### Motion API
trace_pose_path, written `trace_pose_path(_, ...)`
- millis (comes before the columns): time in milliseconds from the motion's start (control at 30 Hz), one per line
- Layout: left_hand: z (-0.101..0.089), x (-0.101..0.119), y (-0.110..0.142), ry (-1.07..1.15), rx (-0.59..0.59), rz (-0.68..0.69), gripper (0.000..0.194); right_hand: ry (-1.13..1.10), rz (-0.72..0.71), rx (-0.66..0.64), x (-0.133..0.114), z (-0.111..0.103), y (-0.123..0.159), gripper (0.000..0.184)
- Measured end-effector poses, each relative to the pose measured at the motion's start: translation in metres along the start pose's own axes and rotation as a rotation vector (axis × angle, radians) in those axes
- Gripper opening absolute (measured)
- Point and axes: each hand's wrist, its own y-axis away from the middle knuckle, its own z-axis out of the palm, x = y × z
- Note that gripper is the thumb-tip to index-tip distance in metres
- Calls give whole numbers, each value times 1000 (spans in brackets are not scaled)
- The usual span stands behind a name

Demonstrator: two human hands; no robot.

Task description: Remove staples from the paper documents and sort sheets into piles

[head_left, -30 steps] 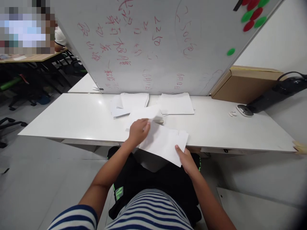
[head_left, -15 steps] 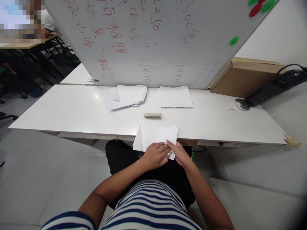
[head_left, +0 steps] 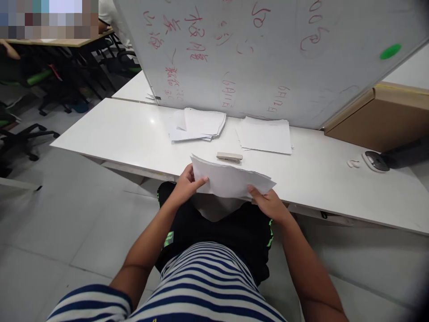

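Between my two hands I hold a small stack of white paper sheets (head_left: 228,180), tilted up at the front edge of the white table. My left hand (head_left: 188,182) grips the stack's left end, thumb on the near face and fingers behind. At the right end, my right hand (head_left: 268,202) pinches the sheets with the thumb in front; its other fingers are mostly hidden. Just beyond the sheets lies a beige stapler (head_left: 229,156), touched by neither hand. Farther back are a loose paper pile (head_left: 204,123) on the left and a neater paper pile (head_left: 266,135) on the right.
The white table (head_left: 127,129) runs across in front of me. A whiteboard (head_left: 268,62) with red writing stands at its back. To the right are a cardboard box (head_left: 389,116), a computer mouse (head_left: 376,161) and a small white item (head_left: 353,163). Another person sits far left.
My left hand has moved from the sheets' lower right to their left end. The stack is now raised and tilted between both hands. The stapler, covered at first, is in view.
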Motion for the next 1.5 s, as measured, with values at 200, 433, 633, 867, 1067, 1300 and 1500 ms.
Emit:
trace_pose_path(200, -13, 8, -41, 201, -15, 33, 50, 16, -182, 183, -3, 12, -31, 50)
trace_pose_path(433, 6, -9, -58, 251, -107, -35, 52, 29, -151, 182, 18, 33, -39, 51)
trace_pose_path(633, 17, -4, -45, 57, -94, -4, 50, -10, 17, 325, 27, 35, -38, 52)
trace_pose_path(867, 25, -16, -41, 72, 35, -26, 50, -16, -34, 314, 28, 41, -37, 53)
trace_pose_path(1067, 25, -18, -36, 26, 132, -25, 47, -14, -69, 288, 30, 44, -30, 53)
trace_pose_path(1300, 27, -20, -39, -335, 209, 125, 43, 38, -64, 306, 35, 43, -28, 55)
trace_pose_path(1500, 34, -19, -43, -503, 151, 189, 41, 112, -123, 326, 39, 32, -21, 50)
